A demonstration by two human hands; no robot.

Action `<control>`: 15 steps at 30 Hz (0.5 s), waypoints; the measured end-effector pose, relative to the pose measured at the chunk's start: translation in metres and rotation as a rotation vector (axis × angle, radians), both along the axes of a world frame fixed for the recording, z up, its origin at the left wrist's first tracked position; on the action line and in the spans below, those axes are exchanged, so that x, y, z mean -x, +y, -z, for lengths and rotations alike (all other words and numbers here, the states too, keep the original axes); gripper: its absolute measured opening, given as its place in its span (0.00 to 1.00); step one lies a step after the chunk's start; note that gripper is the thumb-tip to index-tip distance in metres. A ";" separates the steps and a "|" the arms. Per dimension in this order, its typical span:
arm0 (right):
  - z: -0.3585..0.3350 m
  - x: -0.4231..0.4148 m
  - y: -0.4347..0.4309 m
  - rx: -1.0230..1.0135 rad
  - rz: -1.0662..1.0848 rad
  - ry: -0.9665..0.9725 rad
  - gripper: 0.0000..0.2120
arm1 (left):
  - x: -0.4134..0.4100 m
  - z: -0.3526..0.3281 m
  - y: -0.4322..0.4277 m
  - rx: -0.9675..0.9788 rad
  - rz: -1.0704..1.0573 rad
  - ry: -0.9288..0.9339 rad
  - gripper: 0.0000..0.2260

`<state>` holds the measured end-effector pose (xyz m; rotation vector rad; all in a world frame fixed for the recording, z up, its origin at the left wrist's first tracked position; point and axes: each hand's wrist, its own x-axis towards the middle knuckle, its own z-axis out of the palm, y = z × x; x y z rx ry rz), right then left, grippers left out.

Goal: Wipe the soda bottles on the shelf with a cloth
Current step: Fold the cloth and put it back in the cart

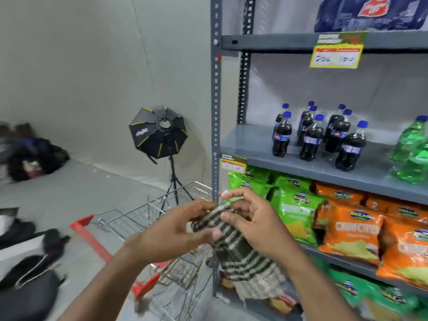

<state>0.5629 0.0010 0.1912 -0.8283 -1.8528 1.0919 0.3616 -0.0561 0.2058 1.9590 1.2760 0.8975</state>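
Preparing the cloth. The striped cloth (240, 249) is best gathered into a firm pad before reaching up, so that loose ends do not topple a bottle. The left hand (176, 230) pinches the cloth's upper edge between curled fingers and thumb; the right hand (252, 225) likewise grips it from the right, fingers partly closed. The cola bottles (317, 137) stand upright on the grey shelf (252, 147), far right and well apart from both hands, green bottles (412, 149) beside them.
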 end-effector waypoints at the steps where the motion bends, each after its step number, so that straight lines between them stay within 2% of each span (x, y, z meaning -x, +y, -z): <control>1: 0.003 0.011 0.000 0.014 -0.027 0.005 0.14 | 0.007 0.001 -0.004 -0.033 -0.044 0.003 0.11; 3: 0.013 0.025 0.000 0.049 -0.052 -0.032 0.16 | 0.023 0.007 -0.011 -0.061 -0.126 -0.037 0.09; 5: 0.030 0.038 0.002 0.089 -0.105 -0.147 0.18 | 0.044 0.017 -0.019 -0.065 -0.200 -0.068 0.05; 6: 0.039 0.046 0.000 0.123 -0.154 -0.200 0.16 | 0.057 0.024 -0.024 -0.068 -0.236 -0.057 0.02; 9: 0.081 0.071 0.001 0.234 -0.274 -0.310 0.10 | 0.101 0.051 -0.036 0.014 -0.395 -0.045 0.04; 12: 0.110 0.116 0.002 0.280 -0.254 -0.368 0.12 | 0.167 0.091 -0.041 0.062 -0.531 0.042 0.03; 15: 0.132 0.171 0.005 0.342 -0.226 -0.421 0.09 | 0.224 0.130 -0.038 0.144 -0.620 0.174 0.03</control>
